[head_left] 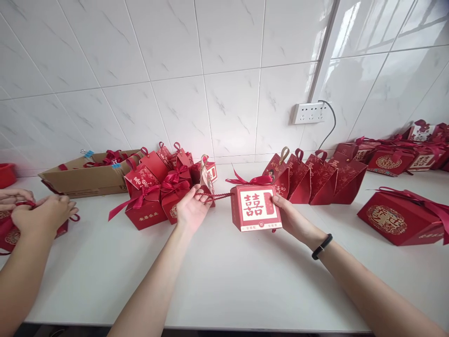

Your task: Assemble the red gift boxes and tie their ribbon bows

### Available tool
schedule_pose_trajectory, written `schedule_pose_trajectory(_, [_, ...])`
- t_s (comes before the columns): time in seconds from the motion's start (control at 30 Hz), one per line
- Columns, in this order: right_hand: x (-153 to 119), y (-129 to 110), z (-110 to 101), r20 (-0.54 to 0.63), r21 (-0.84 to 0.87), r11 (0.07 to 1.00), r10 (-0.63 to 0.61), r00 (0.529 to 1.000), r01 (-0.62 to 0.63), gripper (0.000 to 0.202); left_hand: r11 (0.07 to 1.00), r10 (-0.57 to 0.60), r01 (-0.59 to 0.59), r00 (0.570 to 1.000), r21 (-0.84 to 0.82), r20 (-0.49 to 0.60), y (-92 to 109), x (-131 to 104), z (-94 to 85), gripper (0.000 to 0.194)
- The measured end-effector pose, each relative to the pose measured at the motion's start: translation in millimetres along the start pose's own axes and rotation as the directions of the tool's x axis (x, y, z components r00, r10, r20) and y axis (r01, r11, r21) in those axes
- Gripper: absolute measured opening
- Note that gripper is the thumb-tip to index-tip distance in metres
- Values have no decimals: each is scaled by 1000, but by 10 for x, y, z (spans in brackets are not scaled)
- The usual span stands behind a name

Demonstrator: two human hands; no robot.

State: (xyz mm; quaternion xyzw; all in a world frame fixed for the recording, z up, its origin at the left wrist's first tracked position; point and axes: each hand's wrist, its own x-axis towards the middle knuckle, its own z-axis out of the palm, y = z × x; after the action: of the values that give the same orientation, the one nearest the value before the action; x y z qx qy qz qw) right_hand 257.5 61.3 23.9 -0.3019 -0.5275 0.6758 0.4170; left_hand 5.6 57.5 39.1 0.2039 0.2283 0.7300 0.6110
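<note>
In my right hand (288,213) is a small red gift box (256,208) with a cream double-happiness panel facing me and a red bow (250,179) on top. A dark red cord (220,195) runs from the box's left side to my left hand (192,206), whose fingers are closed on it. Just left of that hand stands a cluster of red boxes (145,213) with bows and loops. Behind my right hand, several red boxes with ribbon loops (321,180) stand in a row.
A cardboard box (87,180) holding red ribbons stands at the back left. Another person's hands (42,213) work on a red box at the far left. More red boxes (403,217) lie on the right. A power socket (309,113) is on the tiled wall.
</note>
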Motion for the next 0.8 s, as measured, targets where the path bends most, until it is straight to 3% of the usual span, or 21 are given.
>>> schedule_pose_trajectory(0.2, [14,22,-13,28,-6,999,-49,998,49,50,1000,-17,15,998,20,68,7,-19,-1,18])
schedule_pose_trajectory(0.4, [3,38,-30,47,-84,988,-127,991,131,69,1000,11,-12,1000,18,24,34,-16,-23,18])
schedule_pose_trajectory(0.6, [-13,11,1,179,-183,954,-206,962,238,83,990,32,-27,999,141,-36,-24,37,-42,16])
schedule_pose_trajectory(0.7, [-9,25,28,166,-233,938,-221,961,256,90,919,81,-107,993,379,85,-118,56,-72,23])
schedule_pose_trajectory(0.8, [1,62,47,189,-285,909,-257,948,303,92,834,7,-168,956,525,295,-219,32,-109,35])
